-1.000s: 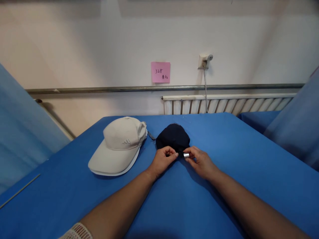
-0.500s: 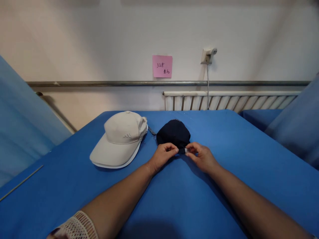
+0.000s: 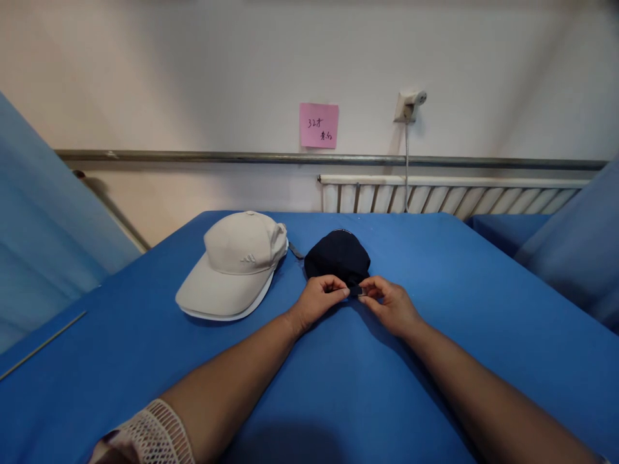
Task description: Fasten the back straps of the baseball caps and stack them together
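1. The dark cap (image 3: 337, 254) lay on the blue cover (image 3: 411, 258), its dark strap (image 3: 356, 290) at the edge nearest the person.
2. At that edge of the dark cap, the left hand (image 3: 316, 301) had its thumb and forefinger pinched together at the left end of the strap.
3. Opposite it, the right hand (image 3: 391, 305) pinched the strap's other end, where a small pale piece showed at the fingertips.
4. Left of the dark cap sat a cream cap (image 3: 239, 245), its brim toward the person, with a white brim edge showing beneath; a grey strap (image 3: 296, 252) lay between the two caps.
5. Farther left of the dark cap lay a thin stick (image 3: 43, 345).
6. Beyond the dark cap, a pink note (image 3: 319, 125) was on the wall, with a radiator (image 3: 435, 193) and socket (image 3: 407, 107) to the right.
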{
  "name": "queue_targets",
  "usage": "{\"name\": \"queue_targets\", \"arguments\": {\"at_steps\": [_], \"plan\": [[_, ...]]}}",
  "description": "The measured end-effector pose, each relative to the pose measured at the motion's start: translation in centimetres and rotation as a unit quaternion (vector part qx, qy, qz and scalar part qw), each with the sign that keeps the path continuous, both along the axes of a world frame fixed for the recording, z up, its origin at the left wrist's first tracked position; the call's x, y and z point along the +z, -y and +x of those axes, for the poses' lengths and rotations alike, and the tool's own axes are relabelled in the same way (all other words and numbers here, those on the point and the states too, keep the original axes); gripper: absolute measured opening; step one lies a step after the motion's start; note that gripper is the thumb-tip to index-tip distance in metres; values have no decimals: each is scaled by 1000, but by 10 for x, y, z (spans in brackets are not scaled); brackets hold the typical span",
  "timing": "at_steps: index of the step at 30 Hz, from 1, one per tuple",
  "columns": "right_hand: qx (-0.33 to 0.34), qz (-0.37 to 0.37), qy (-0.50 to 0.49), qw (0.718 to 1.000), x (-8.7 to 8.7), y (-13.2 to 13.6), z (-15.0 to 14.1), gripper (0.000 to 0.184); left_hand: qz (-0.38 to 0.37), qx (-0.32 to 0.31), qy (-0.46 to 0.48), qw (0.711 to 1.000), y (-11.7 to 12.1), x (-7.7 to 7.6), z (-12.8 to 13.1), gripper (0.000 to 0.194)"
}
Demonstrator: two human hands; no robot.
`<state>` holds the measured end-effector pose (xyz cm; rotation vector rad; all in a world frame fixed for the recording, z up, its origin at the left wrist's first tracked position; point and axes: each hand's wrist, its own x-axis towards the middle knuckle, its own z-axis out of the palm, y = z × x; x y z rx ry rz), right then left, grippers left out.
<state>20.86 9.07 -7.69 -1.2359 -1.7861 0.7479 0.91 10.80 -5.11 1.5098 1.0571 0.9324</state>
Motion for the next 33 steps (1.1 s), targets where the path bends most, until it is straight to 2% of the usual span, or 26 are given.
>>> {"name": "queue_targets", "arguments": {"at_steps": [12, 22, 33], "plan": [[-17, 7, -9, 1000, 4, 1, 0, 15, 16, 46, -10, 999, 0, 0, 3, 28], [-8, 4, -6, 1000, 2, 1, -1, 17, 28, 18, -39, 999, -3, -5, 1, 27], [0, 6, 13, 1000, 3, 2, 0, 19, 30, -6, -42, 999, -2, -3, -1, 25]]}}
